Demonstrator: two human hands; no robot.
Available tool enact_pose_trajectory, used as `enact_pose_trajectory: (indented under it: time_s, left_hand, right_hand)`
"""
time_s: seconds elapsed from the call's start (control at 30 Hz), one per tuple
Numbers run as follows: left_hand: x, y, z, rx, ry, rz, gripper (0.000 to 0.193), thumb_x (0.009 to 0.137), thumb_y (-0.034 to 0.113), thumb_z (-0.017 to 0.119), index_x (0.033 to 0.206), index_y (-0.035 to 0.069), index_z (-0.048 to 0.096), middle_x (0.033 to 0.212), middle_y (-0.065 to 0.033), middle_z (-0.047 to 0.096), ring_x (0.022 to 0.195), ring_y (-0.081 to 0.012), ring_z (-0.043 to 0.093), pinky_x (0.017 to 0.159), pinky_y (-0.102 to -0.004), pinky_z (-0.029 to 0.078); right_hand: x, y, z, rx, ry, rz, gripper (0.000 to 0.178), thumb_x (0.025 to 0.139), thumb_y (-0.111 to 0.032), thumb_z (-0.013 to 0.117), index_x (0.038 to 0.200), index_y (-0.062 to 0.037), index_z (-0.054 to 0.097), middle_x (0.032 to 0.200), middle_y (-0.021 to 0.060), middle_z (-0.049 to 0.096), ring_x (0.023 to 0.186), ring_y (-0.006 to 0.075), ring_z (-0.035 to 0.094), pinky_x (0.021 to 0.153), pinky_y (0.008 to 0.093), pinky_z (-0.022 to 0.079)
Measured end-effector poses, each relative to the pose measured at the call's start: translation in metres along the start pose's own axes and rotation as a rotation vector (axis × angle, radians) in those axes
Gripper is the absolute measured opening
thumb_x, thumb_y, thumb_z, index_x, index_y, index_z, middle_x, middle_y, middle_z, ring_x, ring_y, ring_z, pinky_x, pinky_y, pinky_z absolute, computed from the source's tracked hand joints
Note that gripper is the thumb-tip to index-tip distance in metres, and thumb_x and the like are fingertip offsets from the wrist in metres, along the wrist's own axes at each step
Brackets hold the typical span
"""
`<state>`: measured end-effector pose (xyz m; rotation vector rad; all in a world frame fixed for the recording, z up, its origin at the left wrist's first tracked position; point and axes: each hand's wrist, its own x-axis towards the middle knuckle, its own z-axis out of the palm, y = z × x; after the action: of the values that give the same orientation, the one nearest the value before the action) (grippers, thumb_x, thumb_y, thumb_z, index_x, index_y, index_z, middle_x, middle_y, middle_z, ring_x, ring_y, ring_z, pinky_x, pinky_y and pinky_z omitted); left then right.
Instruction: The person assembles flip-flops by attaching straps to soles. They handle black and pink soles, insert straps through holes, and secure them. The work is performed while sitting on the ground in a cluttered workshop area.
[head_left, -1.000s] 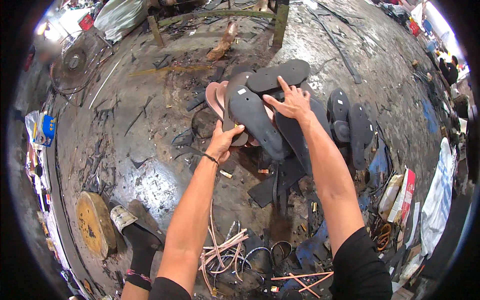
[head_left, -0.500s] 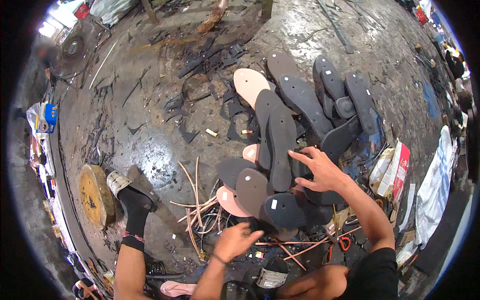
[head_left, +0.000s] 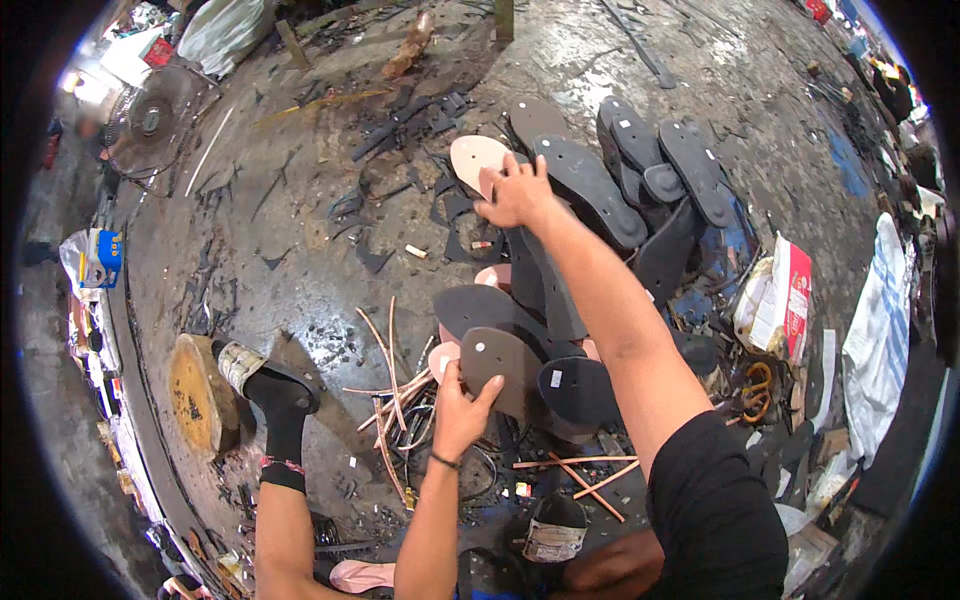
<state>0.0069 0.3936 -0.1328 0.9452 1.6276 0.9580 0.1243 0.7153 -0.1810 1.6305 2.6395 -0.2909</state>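
Observation:
My left hand (head_left: 464,412) is closed on the near end of a brown sandal sole (head_left: 497,360), its thumb on top. A small pink sole (head_left: 442,358) pokes out beside those fingers. Farther off, my right hand (head_left: 518,195) reaches across the pile with its fingers spread, touching a larger pink sole (head_left: 478,160) at its edge. Dark grey soles (head_left: 560,290) lie partly hidden beneath my right forearm. Next to the brown sole are a dark sole (head_left: 470,310) and a black sole (head_left: 575,390) with a white label.
More grey soles (head_left: 590,190) overlap at the far right of the pile. Thin pinkish strips (head_left: 390,400) lie tangled left of it. Orange-handled scissors (head_left: 757,392) and a red-and-white package (head_left: 790,300) are to the right. A round wood block (head_left: 200,395) stands by my left foot.
My right hand has moved away from me to the far pink sole. My left hand has come up and taken hold of the brown sole's near end. The view has shifted slightly.

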Motion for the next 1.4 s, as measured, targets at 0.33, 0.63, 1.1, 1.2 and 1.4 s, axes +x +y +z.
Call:
enact_pose_trajectory:
  time_s: [0.33,0.63,1.1,1.2,1.4]
  left_hand:
    - [-0.052,-0.014,-0.016,-0.135,0.123,-0.053,0.034,0.093,0.018,0.075,0.115,-0.002,0.06,0.106,-0.0102,0.068,0.098,-0.0167,0.064,0.087,-0.0342,0.052]
    - [-0.067,-0.021,-0.019,-0.144,0.128,-0.131,0.032,0.091,0.019,0.076,0.111,-0.001,0.061,0.104,-0.0094,0.067,0.097,-0.0163,0.062,0.087,-0.0337,0.051]
    - [-0.155,0.078,-0.086,-0.141,0.416,0.254,0.041,0.1,0.013,0.066,0.134,-0.004,0.052,0.123,-0.0108,0.064,0.106,-0.0174,0.061,0.094,-0.0309,0.05]
    - [-0.215,0.023,-0.127,0.327,0.306,0.183,0.045,0.098,0.01,0.066,0.138,-0.003,0.048,0.133,-0.0143,0.057,0.118,-0.0227,0.055,0.104,-0.0356,0.043]
    - [-0.273,-0.114,-0.096,0.732,0.221,0.115,0.066,0.084,0.017,0.074,0.143,0.002,0.049,0.126,-0.0229,0.061,0.119,-0.041,0.057,0.106,-0.0443,0.043]
  right_hand:
    - [0.032,0.075,-0.033,0.083,0.078,0.38,0.077,0.093,-0.059,0.058,0.139,0.0032,0.05,0.136,0.0223,0.06,0.125,0.0375,0.06,0.1,0.0519,0.049]
    - [0.065,0.014,-0.058,0.113,-0.058,0.397,0.081,0.066,-0.063,0.072,0.122,-0.0046,0.073,0.134,0.0192,0.065,0.13,0.0393,0.056,0.115,0.0569,0.031]
    - [-0.287,-0.028,-0.144,0.345,0.062,-0.245,0.069,0.082,-0.051,0.075,0.114,0.0088,0.062,0.114,0.0298,0.068,0.105,0.0434,0.068,0.088,0.0494,0.055]
    - [-0.357,0.01,-0.136,0.074,-0.202,-0.068,0.028,0.088,-0.024,0.068,0.101,0.0005,0.07,0.107,0.0268,0.07,0.099,0.042,0.07,0.082,0.0501,0.058]
    - [-0.422,0.119,-0.065,-0.03,-0.261,0.256,0.02,0.086,-0.011,0.063,0.099,0.0025,0.07,0.105,0.0276,0.07,0.101,0.0431,0.07,0.084,0.051,0.058]
